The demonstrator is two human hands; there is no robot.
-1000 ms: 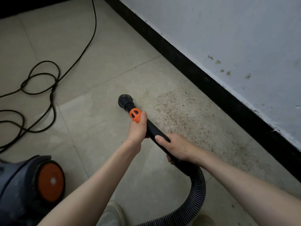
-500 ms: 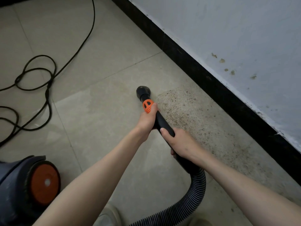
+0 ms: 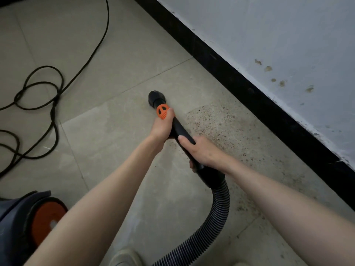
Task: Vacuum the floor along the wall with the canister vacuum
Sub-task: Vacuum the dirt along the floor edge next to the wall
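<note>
Both my hands hold the black vacuum wand (image 3: 182, 131). My left hand (image 3: 162, 128) grips it just behind the orange collar (image 3: 162, 111), and my right hand (image 3: 199, 150) grips it lower down, above the ribbed hose (image 3: 217, 214). The round black nozzle (image 3: 156, 97) meets the beige tiled floor (image 3: 115, 77) to the left of a patch of brown grit (image 3: 230, 131) that runs along the black skirting board (image 3: 249, 87). The grey canister (image 3: 25, 223) with an orange wheel stands at the bottom left.
A black power cord (image 3: 55, 96) lies in loops on the tiles at the left. The pale wall (image 3: 278, 35) above the skirting has several brown spots. The tip of a light shoe (image 3: 124, 258) shows at the bottom edge.
The nozzle and both hands have shifted toward the wall and slightly forward, closer to the gritty patch. The canister sits lower in view.
</note>
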